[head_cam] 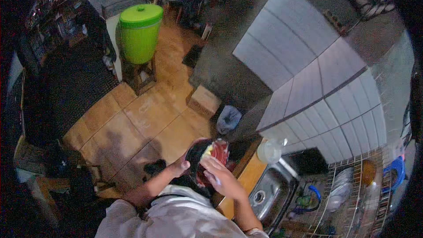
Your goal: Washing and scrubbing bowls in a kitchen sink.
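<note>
In front of my body I hold a round dark pan or bowl (197, 153), its kind not certain, with a red, partly soapy-looking surface (219, 153) on its right side. My left hand (179, 168) is at its left rim, the thumb towards me. My right hand (218, 173) presses over the red part, and something small and yellow (209, 149), perhaps a sponge, shows at its fingertips. The fingers' undersides are hidden. To the right of my right hand lies a steel sink (271, 188) set in a wooden-edged counter (252, 173).
A translucent tub (269, 151) stands at the sink's far corner. Right of the sink, a wire dish rack (358, 185) holds plates (342, 183). A lidded green bin (140, 36) sits on a stand beyond the tiled floor (138, 122). A box (205, 100) and a pale bag (228, 119) lie near the wall.
</note>
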`<state>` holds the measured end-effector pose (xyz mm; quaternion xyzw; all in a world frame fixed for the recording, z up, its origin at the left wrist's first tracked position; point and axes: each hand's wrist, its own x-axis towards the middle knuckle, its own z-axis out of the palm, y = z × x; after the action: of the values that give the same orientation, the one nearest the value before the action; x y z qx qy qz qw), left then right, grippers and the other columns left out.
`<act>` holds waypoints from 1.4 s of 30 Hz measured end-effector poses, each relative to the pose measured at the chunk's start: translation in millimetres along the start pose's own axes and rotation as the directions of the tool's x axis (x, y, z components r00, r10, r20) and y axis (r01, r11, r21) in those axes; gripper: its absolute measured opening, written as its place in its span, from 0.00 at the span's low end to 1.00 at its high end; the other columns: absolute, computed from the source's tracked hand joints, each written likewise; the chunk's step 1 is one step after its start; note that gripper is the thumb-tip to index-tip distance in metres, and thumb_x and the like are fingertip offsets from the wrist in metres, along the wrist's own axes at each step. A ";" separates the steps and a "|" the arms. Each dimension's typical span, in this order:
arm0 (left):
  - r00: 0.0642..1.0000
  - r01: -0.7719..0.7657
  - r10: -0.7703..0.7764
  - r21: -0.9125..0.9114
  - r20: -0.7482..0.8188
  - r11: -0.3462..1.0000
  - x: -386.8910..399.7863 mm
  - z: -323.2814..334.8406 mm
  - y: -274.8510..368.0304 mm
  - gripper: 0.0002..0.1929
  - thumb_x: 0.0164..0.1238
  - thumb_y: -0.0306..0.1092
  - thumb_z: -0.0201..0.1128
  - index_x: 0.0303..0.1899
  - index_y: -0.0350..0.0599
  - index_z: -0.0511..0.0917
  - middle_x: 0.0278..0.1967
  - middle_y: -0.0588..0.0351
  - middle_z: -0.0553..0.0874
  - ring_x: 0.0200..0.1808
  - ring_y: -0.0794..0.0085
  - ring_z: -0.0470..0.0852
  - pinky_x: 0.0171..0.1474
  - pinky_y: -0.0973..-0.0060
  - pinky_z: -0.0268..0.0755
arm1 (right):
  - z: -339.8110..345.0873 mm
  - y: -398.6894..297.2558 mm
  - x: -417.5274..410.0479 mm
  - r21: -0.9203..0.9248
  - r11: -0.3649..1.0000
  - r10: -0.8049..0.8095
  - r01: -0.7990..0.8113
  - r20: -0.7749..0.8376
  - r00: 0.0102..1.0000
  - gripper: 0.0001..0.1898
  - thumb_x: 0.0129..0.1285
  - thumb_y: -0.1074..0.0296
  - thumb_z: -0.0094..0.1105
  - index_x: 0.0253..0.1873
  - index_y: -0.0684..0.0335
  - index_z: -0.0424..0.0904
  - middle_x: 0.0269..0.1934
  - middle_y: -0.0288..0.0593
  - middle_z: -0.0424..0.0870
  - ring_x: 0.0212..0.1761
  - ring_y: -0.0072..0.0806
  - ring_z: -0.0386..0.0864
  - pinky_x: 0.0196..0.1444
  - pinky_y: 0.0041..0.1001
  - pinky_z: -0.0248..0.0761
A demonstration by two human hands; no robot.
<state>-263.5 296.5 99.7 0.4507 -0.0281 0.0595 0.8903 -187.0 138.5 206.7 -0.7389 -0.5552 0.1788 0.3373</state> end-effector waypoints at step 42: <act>0.950 -0.302 0.295 0.071 0.099 0.951 3.2 -20.2 21.7 0.48 0.55 0.65 0.62 0.70 0.46 0.53 0.67 0.52 0.61 0.69 0.65 0.59 0.71 0.66 0.46 | 66.7 26.1 2.2 -0.002 0.987 0.161 -0.164 -0.181 0.970 0.28 0.45 0.73 0.60 0.54 0.80 0.67 0.62 0.75 0.61 0.67 0.64 0.59 0.70 0.43 0.53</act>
<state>-263.3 325.7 105.4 0.4808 -0.1322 0.1749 0.8490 -210.7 156.5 141.6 -0.7977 -0.4615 0.1334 0.3645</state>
